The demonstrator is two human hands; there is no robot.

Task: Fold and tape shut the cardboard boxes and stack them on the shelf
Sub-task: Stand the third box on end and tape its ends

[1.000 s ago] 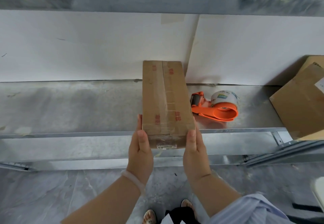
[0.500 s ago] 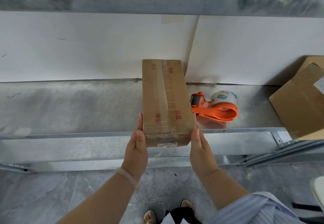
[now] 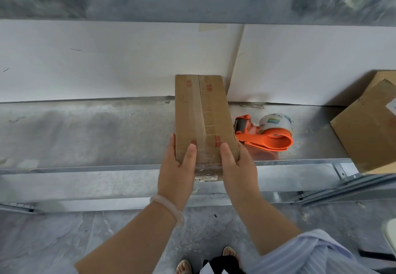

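Observation:
A long, narrow cardboard box (image 3: 202,112), taped shut along its top seam, lies on the metal shelf (image 3: 85,132) with its far end against the white back wall. Its near end overhangs the shelf's front edge. My left hand (image 3: 176,173) grips the near left corner, thumb on top. My right hand (image 3: 237,170) grips the near right corner the same way. Red print marks the box top.
An orange tape dispenser (image 3: 267,134) with a roll of clear tape lies on the shelf just right of the box. A larger cardboard box (image 3: 368,127) sits tilted at the right end. Above runs the underside of another shelf. A grey floor lies below.
Both hands have slid up over the near end of the box, and their thumbs now rest on its top. The box itself has barely moved.

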